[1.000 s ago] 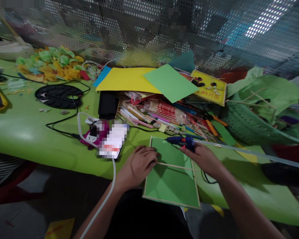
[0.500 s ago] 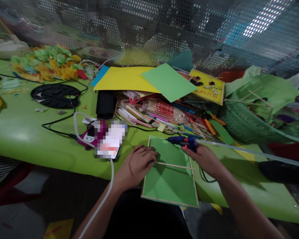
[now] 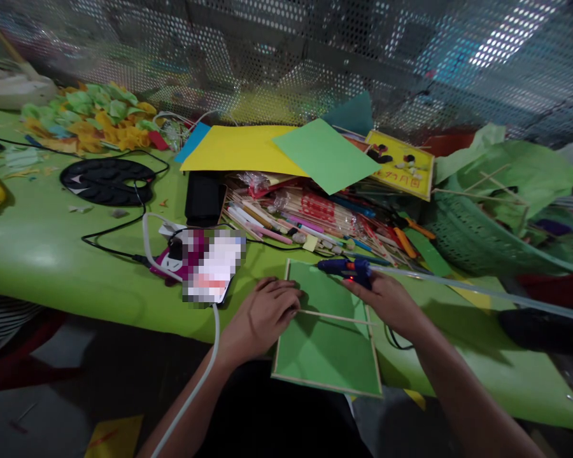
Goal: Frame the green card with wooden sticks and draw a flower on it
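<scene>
My right hand is closed round a dark blue glue gun whose red light glows. A long clear glue stick sticks out behind it to the right. The gun's nozzle is over the upper part of a green panel edged with thin wooden strips, which hangs partly over the table's front edge. My left hand rests on the panel's left edge, its fingers closed at the left end of a thin wooden stick. That stick lies crosswise over the panel; its far end reaches the right edge.
A phone with a white cable lies left of my hands, by a purple power socket. Behind are pens and sticks, yellow card and a light green sheet. A green basket stands right; a black palette lies left.
The glue gun and my right hand have shifted slightly left over the panel. My left hand and the wooden stick look the same.
</scene>
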Demonstrator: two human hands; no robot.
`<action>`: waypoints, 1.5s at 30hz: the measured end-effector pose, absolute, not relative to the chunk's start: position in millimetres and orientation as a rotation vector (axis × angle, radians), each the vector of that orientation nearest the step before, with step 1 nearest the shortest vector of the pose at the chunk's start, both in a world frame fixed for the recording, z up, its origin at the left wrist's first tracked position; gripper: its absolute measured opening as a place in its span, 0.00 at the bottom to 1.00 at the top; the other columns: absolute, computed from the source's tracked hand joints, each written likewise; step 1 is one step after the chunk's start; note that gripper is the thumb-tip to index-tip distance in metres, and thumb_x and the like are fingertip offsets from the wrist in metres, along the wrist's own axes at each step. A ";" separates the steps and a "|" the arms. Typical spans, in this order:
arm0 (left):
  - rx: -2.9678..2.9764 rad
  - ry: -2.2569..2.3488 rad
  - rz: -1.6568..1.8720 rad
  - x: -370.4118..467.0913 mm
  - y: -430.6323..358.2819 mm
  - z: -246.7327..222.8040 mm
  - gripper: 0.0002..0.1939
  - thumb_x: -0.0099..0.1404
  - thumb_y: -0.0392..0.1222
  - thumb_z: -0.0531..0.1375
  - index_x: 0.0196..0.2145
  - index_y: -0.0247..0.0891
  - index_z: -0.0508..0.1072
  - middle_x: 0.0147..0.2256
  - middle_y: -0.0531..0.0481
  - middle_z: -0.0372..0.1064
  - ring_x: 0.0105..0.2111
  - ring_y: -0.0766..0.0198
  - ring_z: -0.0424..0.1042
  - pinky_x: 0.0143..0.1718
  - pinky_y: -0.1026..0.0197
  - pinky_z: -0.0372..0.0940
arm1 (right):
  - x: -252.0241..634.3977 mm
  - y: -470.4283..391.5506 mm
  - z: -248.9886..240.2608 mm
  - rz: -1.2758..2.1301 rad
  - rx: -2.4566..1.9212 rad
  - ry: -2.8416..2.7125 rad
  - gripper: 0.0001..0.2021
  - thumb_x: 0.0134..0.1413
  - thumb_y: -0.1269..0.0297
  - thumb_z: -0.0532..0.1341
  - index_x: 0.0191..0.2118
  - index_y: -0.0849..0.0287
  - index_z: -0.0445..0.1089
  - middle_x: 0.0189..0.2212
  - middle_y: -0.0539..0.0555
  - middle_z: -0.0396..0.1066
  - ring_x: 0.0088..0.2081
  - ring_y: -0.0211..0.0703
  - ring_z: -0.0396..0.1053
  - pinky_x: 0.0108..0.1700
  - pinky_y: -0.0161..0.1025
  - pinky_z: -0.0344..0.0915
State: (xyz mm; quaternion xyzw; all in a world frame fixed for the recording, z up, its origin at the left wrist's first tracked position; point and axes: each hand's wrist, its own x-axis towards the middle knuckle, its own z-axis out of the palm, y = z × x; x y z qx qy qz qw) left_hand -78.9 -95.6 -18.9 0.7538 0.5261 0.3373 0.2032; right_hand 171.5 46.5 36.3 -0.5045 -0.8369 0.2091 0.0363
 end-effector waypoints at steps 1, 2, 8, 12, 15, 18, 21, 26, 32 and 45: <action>2.107 1.466 0.944 -78.9 -95.4 -19.2 0.05 0.74 0.34 0.56 0.41 0.42 0.71 0.50 0.52 0.78 0.59 0.59 0.71 0.62 0.48 0.58 | 172.7 46.7 37.4 0.641 -1.557 -2.565 0.24 0.58 0.38 0.54 0.27 0.54 0.68 0.27 0.57 0.75 0.30 0.52 0.72 0.33 0.43 0.63; 2.110 1.463 0.949 -79.0 -95.3 -19.7 0.05 0.74 0.35 0.56 0.41 0.42 0.71 0.51 0.52 0.78 0.58 0.59 0.71 0.62 0.48 0.59 | 174.3 46.9 38.7 0.643 -1.563 -2.560 0.24 0.58 0.38 0.54 0.26 0.54 0.67 0.27 0.57 0.75 0.30 0.52 0.72 0.33 0.44 0.63; 2.110 1.454 0.971 -78.9 -95.8 -21.7 0.05 0.74 0.35 0.56 0.41 0.43 0.71 0.52 0.51 0.77 0.58 0.59 0.71 0.63 0.49 0.58 | 177.8 46.8 41.8 0.621 -1.532 -2.562 0.23 0.59 0.39 0.54 0.24 0.53 0.66 0.25 0.55 0.75 0.28 0.50 0.71 0.32 0.43 0.64; 2.098 1.471 0.924 -78.6 -96.7 -21.0 0.05 0.74 0.34 0.56 0.42 0.43 0.71 0.51 0.52 0.77 0.60 0.59 0.70 0.64 0.48 0.56 | 167.8 46.3 37.9 0.587 -1.497 -2.600 0.24 0.61 0.40 0.55 0.25 0.54 0.68 0.26 0.56 0.75 0.29 0.49 0.71 0.33 0.42 0.64; 2.093 1.467 0.926 -78.4 -96.9 -20.7 0.06 0.73 0.34 0.56 0.42 0.43 0.71 0.51 0.51 0.77 0.60 0.59 0.69 0.65 0.48 0.56 | 164.7 46.8 36.2 0.587 -1.466 -2.602 0.23 0.61 0.40 0.56 0.25 0.54 0.69 0.26 0.55 0.75 0.29 0.49 0.71 0.33 0.42 0.64; 2.096 1.467 0.938 -78.4 -96.3 -21.4 0.05 0.74 0.35 0.56 0.42 0.43 0.71 0.51 0.51 0.77 0.59 0.59 0.70 0.64 0.48 0.57 | 171.1 47.5 37.3 0.600 -1.489 -2.580 0.24 0.60 0.39 0.56 0.23 0.53 0.67 0.25 0.55 0.74 0.29 0.50 0.72 0.32 0.43 0.64; 2.113 1.452 0.963 -78.9 -95.7 -23.2 0.05 0.74 0.34 0.56 0.41 0.43 0.70 0.52 0.52 0.77 0.59 0.60 0.70 0.63 0.49 0.58 | 181.9 47.9 40.3 0.655 -1.515 -2.543 0.23 0.59 0.40 0.56 0.24 0.53 0.68 0.27 0.55 0.75 0.31 0.52 0.73 0.34 0.44 0.66; 2.118 1.442 0.957 -80.0 -97.0 -22.4 0.05 0.74 0.34 0.56 0.42 0.43 0.68 0.54 0.54 0.76 0.60 0.60 0.69 0.64 0.47 0.57 | 192.8 47.6 43.3 0.790 -1.547 -2.444 0.24 0.58 0.39 0.57 0.32 0.56 0.75 0.30 0.56 0.78 0.33 0.55 0.75 0.35 0.46 0.69; 2.112 1.438 0.953 -80.1 -97.6 -18.4 0.05 0.75 0.34 0.55 0.42 0.43 0.68 0.53 0.53 0.76 0.59 0.60 0.70 0.64 0.48 0.57 | 193.9 49.0 41.5 0.972 -1.482 -2.344 0.24 0.57 0.41 0.60 0.42 0.57 0.79 0.37 0.56 0.81 0.42 0.59 0.77 0.46 0.51 0.72; 2.109 1.420 0.959 -80.7 -97.1 -21.7 0.04 0.75 0.35 0.55 0.42 0.43 0.68 0.54 0.52 0.76 0.60 0.59 0.69 0.64 0.48 0.57 | 187.7 47.1 41.3 0.918 -1.483 -2.374 0.24 0.59 0.40 0.58 0.37 0.56 0.78 0.32 0.55 0.79 0.36 0.54 0.74 0.38 0.44 0.70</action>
